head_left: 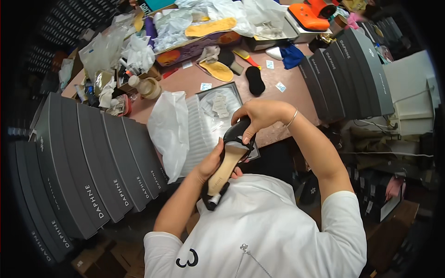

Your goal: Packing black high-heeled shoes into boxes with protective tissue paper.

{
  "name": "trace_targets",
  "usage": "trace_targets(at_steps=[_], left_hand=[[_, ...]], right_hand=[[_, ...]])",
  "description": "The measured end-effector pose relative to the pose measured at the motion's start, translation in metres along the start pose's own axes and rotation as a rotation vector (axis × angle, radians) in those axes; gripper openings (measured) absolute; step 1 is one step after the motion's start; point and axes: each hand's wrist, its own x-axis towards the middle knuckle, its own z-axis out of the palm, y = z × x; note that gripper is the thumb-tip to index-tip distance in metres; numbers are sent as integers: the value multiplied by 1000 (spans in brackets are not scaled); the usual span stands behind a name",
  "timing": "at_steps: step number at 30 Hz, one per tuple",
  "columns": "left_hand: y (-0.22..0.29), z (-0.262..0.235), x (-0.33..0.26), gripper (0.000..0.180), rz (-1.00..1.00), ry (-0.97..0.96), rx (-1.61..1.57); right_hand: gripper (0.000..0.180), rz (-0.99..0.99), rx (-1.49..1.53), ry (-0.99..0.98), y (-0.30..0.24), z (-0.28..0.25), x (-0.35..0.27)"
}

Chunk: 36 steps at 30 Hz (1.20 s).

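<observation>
Close to my body I hold a black shoe (224, 167) with a beige insole, its toe tilted up and away from me. My left hand (211, 163) wraps the shoe's side, with fingertips showing past the far edge. At the toe end, my right hand (264, 116) grips the upper, its thumb at the opening. Something whitish shows inside the toe, partly hidden by the thumb. Just beyond the shoe lies an open grey shoebox (237, 92) with a ribbed translucent wrap (195, 132) and small white packets (220, 105). White tissue paper (168, 134) drapes over its left side.
Stacked grey shoeboxes stand at left (88, 157) and right (345, 78). Across the pink table (282, 120) lie a black pad (255, 80), a yellow insole (217, 71), a brush (248, 58), a blue cloth (292, 56) and a clear bottle (147, 88). An orange device (309, 21) sits at the back.
</observation>
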Motion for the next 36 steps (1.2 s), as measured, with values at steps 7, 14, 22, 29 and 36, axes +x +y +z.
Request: trace_targets(at_steps=[7,14,22,29,36], left_hand=[[-23,-1,1,84,420,512,-478],[-41,2,3,73,523,532,-521],[-47,26,-7,78,422,563,-589],[-49,25,-3,78,430,625,-570],[-52,19,-1,81,423,603,-493]], right_hand=[[33,-179,-170,685,-26,96,35],[35,-228,-369,733,-24,135,64],[35,-198,-321,611,-29,150,59],[46,-312,-407,673,-26,150,45],[63,-246,-359,630,-19,153,54]])
